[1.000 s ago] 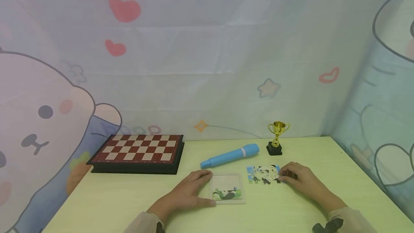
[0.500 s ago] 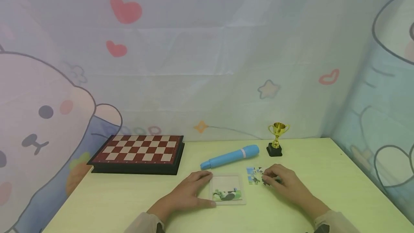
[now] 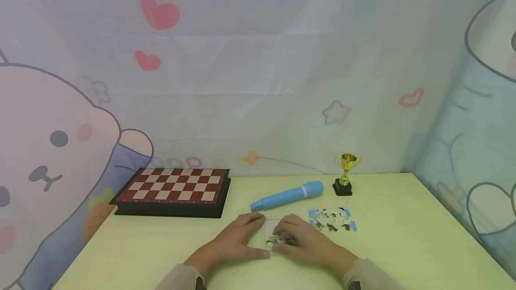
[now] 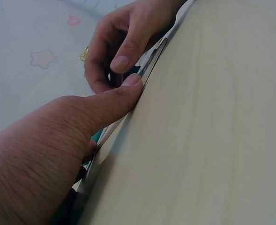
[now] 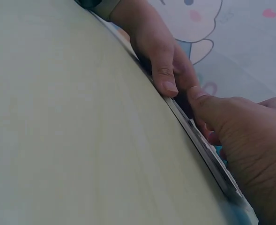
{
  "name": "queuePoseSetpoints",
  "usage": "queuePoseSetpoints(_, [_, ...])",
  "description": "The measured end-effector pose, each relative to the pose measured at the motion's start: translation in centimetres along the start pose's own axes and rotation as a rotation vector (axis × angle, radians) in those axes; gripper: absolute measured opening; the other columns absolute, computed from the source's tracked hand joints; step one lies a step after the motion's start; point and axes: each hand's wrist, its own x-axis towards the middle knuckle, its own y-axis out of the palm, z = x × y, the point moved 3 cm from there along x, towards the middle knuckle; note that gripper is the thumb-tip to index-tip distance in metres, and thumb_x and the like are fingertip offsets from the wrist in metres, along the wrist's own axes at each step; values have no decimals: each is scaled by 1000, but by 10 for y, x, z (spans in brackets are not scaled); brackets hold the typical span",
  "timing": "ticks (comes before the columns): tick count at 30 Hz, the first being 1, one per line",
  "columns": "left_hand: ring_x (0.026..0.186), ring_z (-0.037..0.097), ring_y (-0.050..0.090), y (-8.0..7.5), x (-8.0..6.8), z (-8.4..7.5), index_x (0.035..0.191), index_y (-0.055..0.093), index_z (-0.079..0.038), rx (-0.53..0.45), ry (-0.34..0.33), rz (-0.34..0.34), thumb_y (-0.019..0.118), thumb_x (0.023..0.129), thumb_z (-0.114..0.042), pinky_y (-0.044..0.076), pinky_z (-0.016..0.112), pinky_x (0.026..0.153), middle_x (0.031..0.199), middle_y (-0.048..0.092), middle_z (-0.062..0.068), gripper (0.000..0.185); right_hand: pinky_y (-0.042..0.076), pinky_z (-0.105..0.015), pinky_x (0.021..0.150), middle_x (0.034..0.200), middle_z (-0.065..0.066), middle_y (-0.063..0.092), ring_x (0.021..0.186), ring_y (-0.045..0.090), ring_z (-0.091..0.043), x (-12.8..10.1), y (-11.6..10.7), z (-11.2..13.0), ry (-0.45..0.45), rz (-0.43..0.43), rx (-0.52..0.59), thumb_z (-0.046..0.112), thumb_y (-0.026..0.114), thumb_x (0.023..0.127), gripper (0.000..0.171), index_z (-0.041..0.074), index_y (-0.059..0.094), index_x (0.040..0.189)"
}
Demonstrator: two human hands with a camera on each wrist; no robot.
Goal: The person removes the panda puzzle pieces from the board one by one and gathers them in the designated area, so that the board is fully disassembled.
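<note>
Sleeves (image 3: pixel 177 278) are beige — wristwear (image 3: pixel 354 285) (partly visible) black.

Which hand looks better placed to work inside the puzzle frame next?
Probably the right hand: its fingers reach over the puzzle frame, on the side nearer the loose pieces. The left hand spans the frame's left edge, seemingly better suited to steadying it.

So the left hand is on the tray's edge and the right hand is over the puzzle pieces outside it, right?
Not quite: the right hand is over the tray, not the puzzle pieces outside it; the head view shows this. The left hand is on the tray's edge, as you said.
</note>
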Motion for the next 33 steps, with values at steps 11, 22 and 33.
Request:
queuePoseSetpoints(11, [148, 25, 28, 1, -1, 1, 158, 36, -21, 2, 6, -3, 60, 83, -77, 31, 57, 114, 161, 32, -4, 96, 48, -25, 85, 107, 14, 56, 100, 48, -3, 16, 12, -5, 45, 66, -52, 47, 69, 94, 29, 22, 67, 108])
queuePoseSetpoints(22, [148, 22, 27, 3, -2, 3, 157, 37, -21, 1, 4, -4, 60, 82, -78, 31, 56, 115, 160, 32, -6, 97, 48, -26, 88, 108, 16, 56, 102, 47, -3, 13, 14, -5, 82, 74, -29, 48, 70, 92, 28, 26, 64, 109])
queuePoseSetpoints(33, [148, 22, 27, 0, -1, 1, 158, 36, -22, -15, 3, 4, 60, 83, -77, 30, 58, 114, 161, 32, -6, 96, 51, -26, 86, 114, 14, 58, 99, 53, -3, 12, 11, -5, 9, 55, 37, 37, 69, 96, 35, 20, 64, 126])
